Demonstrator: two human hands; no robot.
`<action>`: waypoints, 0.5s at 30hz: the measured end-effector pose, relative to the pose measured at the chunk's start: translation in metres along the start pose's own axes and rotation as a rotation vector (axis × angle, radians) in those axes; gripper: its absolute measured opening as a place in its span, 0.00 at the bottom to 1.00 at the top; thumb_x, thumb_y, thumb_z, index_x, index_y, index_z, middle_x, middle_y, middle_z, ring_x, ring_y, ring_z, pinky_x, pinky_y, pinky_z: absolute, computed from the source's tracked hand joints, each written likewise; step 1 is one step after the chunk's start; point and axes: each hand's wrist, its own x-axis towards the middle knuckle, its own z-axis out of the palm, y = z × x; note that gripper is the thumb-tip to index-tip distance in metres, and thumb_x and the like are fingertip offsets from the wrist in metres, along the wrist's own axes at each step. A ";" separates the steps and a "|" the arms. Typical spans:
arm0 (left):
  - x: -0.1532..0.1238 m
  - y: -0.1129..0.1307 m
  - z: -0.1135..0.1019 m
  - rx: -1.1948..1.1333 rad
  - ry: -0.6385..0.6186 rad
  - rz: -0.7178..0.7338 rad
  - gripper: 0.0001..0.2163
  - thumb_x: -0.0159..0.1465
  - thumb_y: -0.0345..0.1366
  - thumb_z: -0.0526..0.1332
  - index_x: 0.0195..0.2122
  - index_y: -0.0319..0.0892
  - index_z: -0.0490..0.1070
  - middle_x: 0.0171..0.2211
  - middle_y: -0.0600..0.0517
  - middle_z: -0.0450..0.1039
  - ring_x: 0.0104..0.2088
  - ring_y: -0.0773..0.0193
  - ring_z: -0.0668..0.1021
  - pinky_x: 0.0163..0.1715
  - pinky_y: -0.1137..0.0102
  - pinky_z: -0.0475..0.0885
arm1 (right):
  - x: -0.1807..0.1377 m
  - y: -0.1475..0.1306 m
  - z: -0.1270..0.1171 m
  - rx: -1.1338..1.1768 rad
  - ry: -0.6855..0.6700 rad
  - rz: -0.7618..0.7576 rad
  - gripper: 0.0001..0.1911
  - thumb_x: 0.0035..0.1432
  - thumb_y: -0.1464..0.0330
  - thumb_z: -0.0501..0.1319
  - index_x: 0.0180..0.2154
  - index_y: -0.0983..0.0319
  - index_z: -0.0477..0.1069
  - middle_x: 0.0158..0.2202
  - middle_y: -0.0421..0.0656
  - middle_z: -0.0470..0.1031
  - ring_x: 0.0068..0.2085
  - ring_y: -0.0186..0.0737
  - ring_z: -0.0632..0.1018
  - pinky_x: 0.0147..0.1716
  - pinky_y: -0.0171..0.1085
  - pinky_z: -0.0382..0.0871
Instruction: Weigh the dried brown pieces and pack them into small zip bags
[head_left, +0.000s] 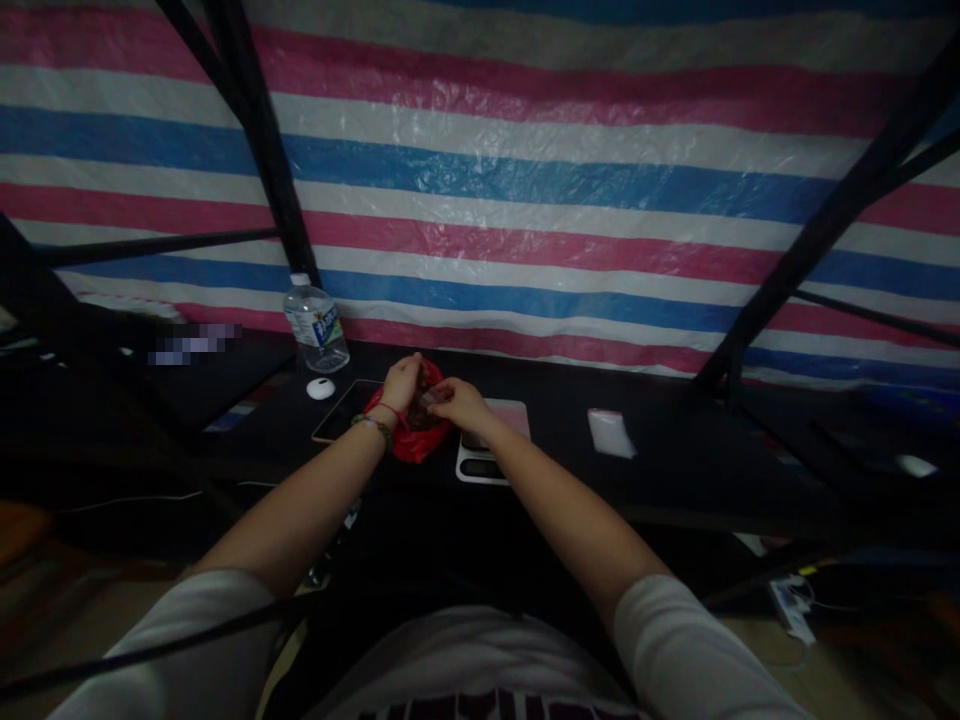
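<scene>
A red plastic bag [421,446] sits open on the black table, with dark brown loose contents [420,414] showing in its mouth. My left hand [402,384] is closed at the bag's left and far rim; its fingertips are partly hidden. From the right, my right hand [460,404] reaches over the bag, thumb and fingers pinched on a small, pale, see-through piece [431,398] that looks like a clear plastic bag. Beneath my right forearm lies a white kitchen scale [484,471] with a dark display, partly covered by the arm.
Left of the red bag are a dark tablet [341,412], a white computer mouse [320,389] and a clear plastic bottle [319,330]. A white packet of plastic bags [611,433] lies to the right. Black metal frame bars [262,130] stand before a striped tarp [525,180].
</scene>
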 end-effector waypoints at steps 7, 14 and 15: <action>0.003 -0.003 -0.003 -0.669 0.260 -0.309 0.13 0.60 0.44 0.58 0.24 0.40 0.66 0.18 0.56 0.67 0.17 0.70 0.70 0.21 0.74 0.65 | 0.010 -0.005 0.025 0.019 0.033 0.058 0.17 0.42 0.68 0.68 0.38 0.63 0.72 0.33 0.40 0.76 0.33 0.34 0.76 0.34 0.32 0.68; -0.003 -0.004 -0.003 -0.779 0.243 -0.342 0.12 0.60 0.43 0.59 0.25 0.40 0.67 0.19 0.55 0.70 0.19 0.68 0.73 0.24 0.72 0.70 | 0.015 0.000 0.034 0.028 0.035 0.082 0.17 0.43 0.65 0.68 0.37 0.62 0.74 0.33 0.40 0.77 0.34 0.35 0.77 0.35 0.33 0.69; -0.003 -0.004 -0.002 -0.783 0.234 -0.336 0.12 0.59 0.43 0.60 0.26 0.40 0.67 0.20 0.54 0.70 0.20 0.68 0.74 0.25 0.72 0.71 | 0.016 0.001 0.035 0.036 0.040 0.083 0.17 0.43 0.65 0.68 0.38 0.62 0.74 0.33 0.40 0.76 0.33 0.35 0.77 0.35 0.33 0.69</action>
